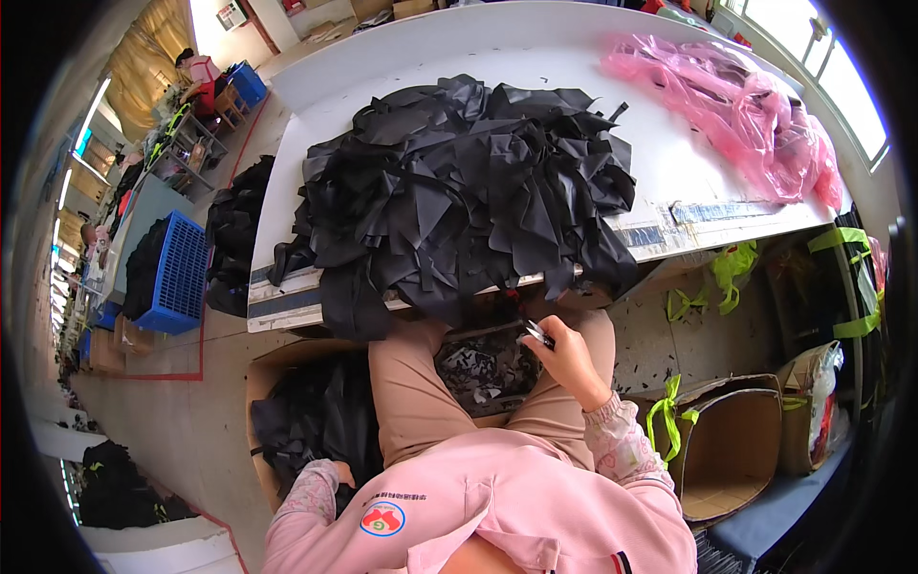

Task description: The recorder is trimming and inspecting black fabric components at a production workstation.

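Left grip point(343, 473) rests at the limp black fabric pieces point(320, 411) in the open brown cardboard box point(271, 364); its fingers are hidden, so I cannot tell whether it grasps one. Ahead, a loose heap of matte-black cut fabric point(459, 182) lies on the white worktop point(660, 143), spilling over the near edge. Right grip point(566, 356) is closed round small silver-and-black metal snips point(537, 332). Trimming seems in hand; the next move probably calls for presenting an edge to the blades.

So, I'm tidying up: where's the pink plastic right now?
In the head view, the pink plastic lies on the right of the table, between the black cloth pile and the window.
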The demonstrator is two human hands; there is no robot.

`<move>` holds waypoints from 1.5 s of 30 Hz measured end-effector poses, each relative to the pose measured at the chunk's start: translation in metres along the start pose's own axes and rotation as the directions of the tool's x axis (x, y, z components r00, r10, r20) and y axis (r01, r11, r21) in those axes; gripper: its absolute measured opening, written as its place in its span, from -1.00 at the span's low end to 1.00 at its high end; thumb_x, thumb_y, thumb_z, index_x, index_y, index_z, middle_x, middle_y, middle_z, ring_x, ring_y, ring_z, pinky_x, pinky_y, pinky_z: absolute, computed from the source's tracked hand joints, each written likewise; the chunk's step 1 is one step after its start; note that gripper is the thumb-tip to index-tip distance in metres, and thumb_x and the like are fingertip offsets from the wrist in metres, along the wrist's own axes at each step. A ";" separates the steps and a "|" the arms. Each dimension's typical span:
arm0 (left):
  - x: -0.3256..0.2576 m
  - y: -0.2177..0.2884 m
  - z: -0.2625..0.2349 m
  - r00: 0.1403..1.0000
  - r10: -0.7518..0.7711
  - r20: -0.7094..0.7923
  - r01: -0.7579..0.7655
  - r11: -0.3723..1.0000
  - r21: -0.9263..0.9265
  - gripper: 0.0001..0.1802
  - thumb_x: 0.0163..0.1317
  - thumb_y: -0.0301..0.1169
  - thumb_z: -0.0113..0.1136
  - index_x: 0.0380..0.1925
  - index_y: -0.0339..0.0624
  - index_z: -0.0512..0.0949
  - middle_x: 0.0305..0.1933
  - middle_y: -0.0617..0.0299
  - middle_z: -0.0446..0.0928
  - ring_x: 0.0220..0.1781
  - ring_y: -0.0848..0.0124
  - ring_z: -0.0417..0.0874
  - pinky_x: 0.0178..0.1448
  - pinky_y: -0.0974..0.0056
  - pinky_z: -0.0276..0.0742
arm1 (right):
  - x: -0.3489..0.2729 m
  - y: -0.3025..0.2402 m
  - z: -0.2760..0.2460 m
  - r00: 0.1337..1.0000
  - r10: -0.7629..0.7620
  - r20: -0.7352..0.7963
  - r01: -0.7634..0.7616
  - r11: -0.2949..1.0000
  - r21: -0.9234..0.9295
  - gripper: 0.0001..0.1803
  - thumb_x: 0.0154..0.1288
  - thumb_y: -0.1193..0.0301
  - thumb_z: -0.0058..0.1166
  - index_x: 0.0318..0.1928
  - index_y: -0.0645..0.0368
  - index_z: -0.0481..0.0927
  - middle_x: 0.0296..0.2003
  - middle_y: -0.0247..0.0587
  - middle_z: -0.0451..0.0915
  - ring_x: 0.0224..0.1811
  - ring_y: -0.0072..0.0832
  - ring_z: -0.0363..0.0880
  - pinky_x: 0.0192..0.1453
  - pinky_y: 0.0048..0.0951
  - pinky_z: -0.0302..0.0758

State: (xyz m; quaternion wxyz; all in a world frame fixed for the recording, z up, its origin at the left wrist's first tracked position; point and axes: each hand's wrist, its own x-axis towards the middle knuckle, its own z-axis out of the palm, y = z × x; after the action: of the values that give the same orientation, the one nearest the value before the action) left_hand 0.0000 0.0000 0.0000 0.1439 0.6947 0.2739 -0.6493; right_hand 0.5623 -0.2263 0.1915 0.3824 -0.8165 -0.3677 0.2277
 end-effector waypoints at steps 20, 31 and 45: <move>-0.201 0.143 -0.284 0.123 0.308 -0.943 -0.894 0.447 0.029 -0.75 0.17 -0.44 0.26 -0.15 -0.27 0.59 -0.18 0.15 0.58 -0.18 0.38 0.64 -0.03 0.33 0.57 | 0.043 0.080 -0.071 0.916 0.130 -0.378 0.057 0.894 0.445 -0.60 0.31 0.26 0.21 -0.62 0.04 0.37 -0.68 -0.69 0.22 -0.67 -0.85 0.06 -0.65 -0.59 -0.02; -0.223 0.238 -0.363 -0.287 0.274 -0.918 -0.768 0.507 0.391 -0.33 0.02 -0.46 0.34 0.20 -0.10 0.36 0.28 -0.03 0.27 0.30 0.02 0.34 0.35 0.12 0.31 | -0.009 -0.075 -0.070 0.989 -0.150 -0.005 0.140 0.911 0.387 -0.68 0.28 0.37 0.24 -0.51 0.24 0.42 -0.62 -0.65 0.30 -0.53 -0.81 0.18 -0.51 -0.62 0.16; -0.182 0.116 -0.410 -0.420 -0.200 -0.885 -0.718 0.670 0.189 -0.53 -0.01 -0.48 0.33 -0.03 -0.21 0.47 0.06 0.03 0.43 0.17 0.08 0.42 0.30 0.15 0.33 | 0.063 0.077 -0.096 0.713 0.443 -0.543 0.328 0.474 0.817 -0.79 0.42 0.26 0.02 -0.21 0.13 0.40 -0.50 -0.30 0.55 -0.76 -0.60 0.41 -0.74 -0.62 0.33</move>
State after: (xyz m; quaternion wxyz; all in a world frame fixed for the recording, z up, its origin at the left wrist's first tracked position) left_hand 0.4018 0.0988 0.2075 0.2341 0.8670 0.2285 0.3760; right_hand 0.6975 -0.2546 0.1833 0.8427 -0.5338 0.0074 0.0705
